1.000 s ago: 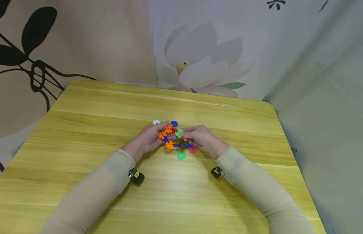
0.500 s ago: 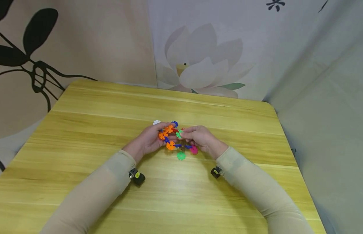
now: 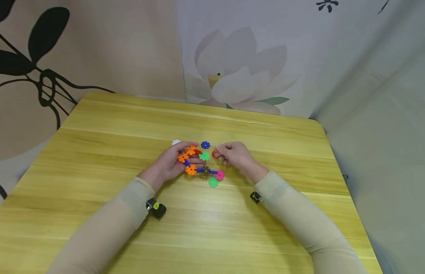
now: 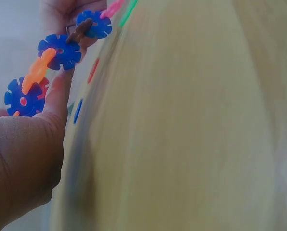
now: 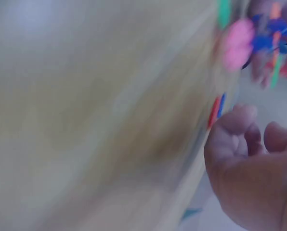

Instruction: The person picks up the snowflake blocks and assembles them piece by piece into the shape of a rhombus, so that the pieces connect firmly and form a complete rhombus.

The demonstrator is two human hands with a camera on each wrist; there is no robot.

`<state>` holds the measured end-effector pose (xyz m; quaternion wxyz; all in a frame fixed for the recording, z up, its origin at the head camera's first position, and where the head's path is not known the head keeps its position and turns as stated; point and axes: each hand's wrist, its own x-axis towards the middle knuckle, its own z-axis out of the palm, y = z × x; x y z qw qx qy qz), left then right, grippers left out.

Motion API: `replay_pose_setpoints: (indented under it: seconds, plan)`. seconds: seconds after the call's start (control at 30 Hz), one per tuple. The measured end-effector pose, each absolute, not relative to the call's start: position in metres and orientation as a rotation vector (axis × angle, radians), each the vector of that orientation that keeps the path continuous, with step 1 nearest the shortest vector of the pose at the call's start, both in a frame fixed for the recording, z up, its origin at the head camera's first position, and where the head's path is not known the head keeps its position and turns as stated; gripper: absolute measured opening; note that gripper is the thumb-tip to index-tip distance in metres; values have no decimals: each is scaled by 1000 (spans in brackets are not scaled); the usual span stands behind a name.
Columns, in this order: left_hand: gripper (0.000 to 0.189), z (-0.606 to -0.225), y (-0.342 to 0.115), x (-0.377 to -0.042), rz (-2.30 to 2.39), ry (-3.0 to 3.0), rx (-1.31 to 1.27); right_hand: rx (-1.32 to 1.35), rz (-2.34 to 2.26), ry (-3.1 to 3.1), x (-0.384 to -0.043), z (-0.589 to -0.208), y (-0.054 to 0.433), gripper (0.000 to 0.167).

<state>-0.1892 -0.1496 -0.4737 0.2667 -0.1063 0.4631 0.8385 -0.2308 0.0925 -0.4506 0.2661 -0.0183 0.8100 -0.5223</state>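
Note:
In the head view my left hand holds a chain of interlocking snowflake discs, with orange discs, blue links and a brown disc along it. One end carries a pink disc; a green disc sits at the other, over the fingers. The left wrist view shows a blue disc of the chain by a fingertip. My right hand is just right of the chain, its fingers bent with nothing between them. A loose red disc, partly covered by that hand, lies close by its fingertips.
Around the hands, more loose discs lie on the wooden table: a blue disc behind, a green disc in front and a white disc behind the left hand. A curtain hangs beyond the far edge.
My right hand has let go of the chain's green disc and moved slightly right and away from me. My left hand has shifted left with the chain.

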Motion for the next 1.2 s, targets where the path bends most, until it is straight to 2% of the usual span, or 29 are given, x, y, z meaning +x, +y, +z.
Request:
replay_pose_setpoints:
  seconds: [0.1, 0.2, 0.33, 0.5, 0.67, 0.9, 1.2]
  plan:
    - [53, -474, -159, -189, 2270, 1256, -300, -333, -1115, 2456, -241, -453, 87, 33]
    - [51, -475, -163, -189, 2280, 1246, -331, -641, -757, 2622, -253, -455, 74, 42]
    - [49, -476, -162, -190, 2282, 1215, -339, -789, -465, 2644, -266, -455, 59, 45]
    - [46, -476, -158, -192, 2286, 1219, -341, -751, -359, 2651, -271, -453, 59, 31]
    - [47, -474, -156, -194, 2327, 1206, -381, -675, -581, 2675, -254, -451, 75, 14]
    - [49, -469, -147, -199, 2398, 1197, -381, -469, -1029, 2629, -219, -447, 96, 17]
    - [52, -470, -139, -199, 2422, 1193, -411, -413, -1070, 2663, -216, -447, 91, 18]
